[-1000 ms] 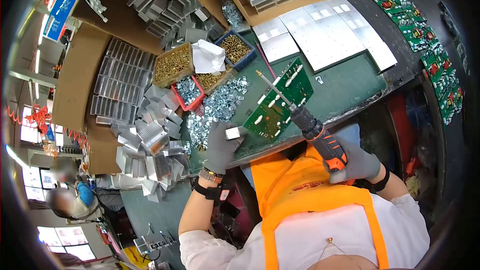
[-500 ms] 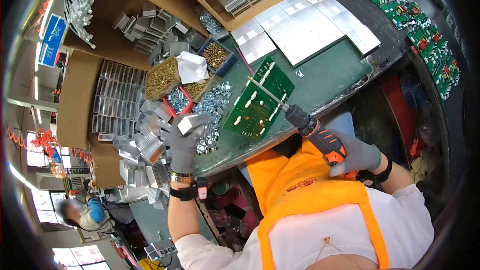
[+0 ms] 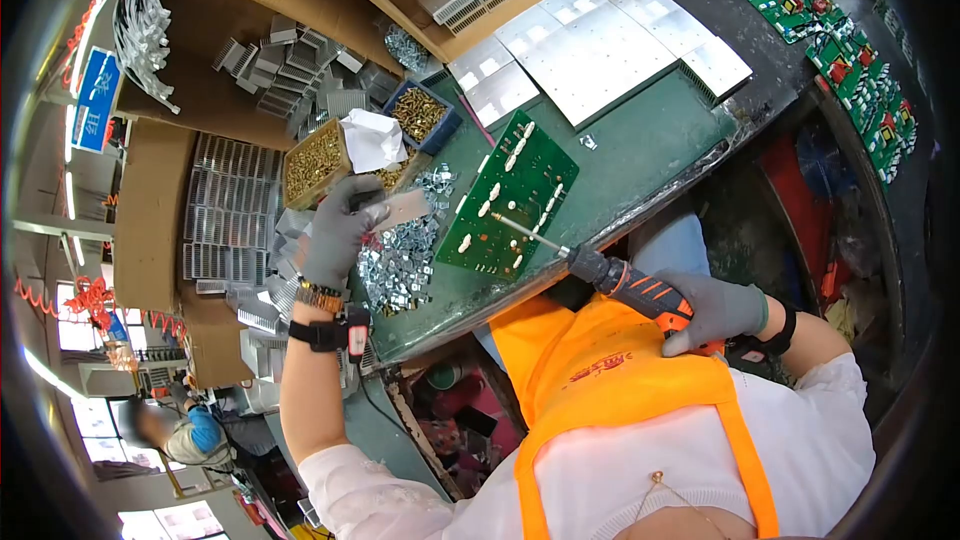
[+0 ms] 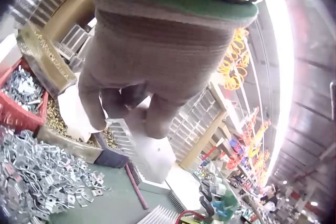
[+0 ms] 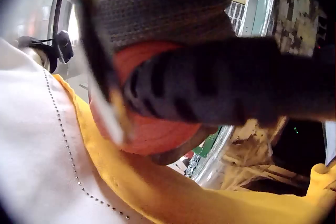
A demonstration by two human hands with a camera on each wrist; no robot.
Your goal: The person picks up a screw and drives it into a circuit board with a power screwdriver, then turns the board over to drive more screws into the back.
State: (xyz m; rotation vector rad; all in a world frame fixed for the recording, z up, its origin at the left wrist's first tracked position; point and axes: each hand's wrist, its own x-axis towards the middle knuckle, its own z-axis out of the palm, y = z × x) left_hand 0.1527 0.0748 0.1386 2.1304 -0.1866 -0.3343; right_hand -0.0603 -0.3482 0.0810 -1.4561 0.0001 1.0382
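Note:
My gloved left hand (image 3: 338, 232) pinches a finned aluminium heat sink (image 3: 402, 208) above a heap of small metal clips (image 3: 400, 265). In the left wrist view, the heat sink (image 4: 152, 153) hangs from the fingertips, its flat face showing. My gloved right hand (image 3: 712, 312) grips an orange and black power screwdriver (image 3: 640, 290) with a long bit pointing left. The bit's tip overlaps a green circuit board (image 3: 510, 202) at the table's near edge. In the right wrist view, the screwdriver (image 5: 210, 79) is close and blurred.
Bins of brass screws (image 3: 418, 112) and a white paper (image 3: 375, 138) stand behind the clips. Cardboard boxes (image 3: 150, 230) of heat sinks border the left and back. Flat metal plates (image 3: 600, 50) lie behind the board; more circuit boards (image 3: 865, 90) line the far right.
My left hand has lifted the heat sink, moved left, then turned it to point right over the clips. The screwdriver bit has tilted lower across the circuit board.

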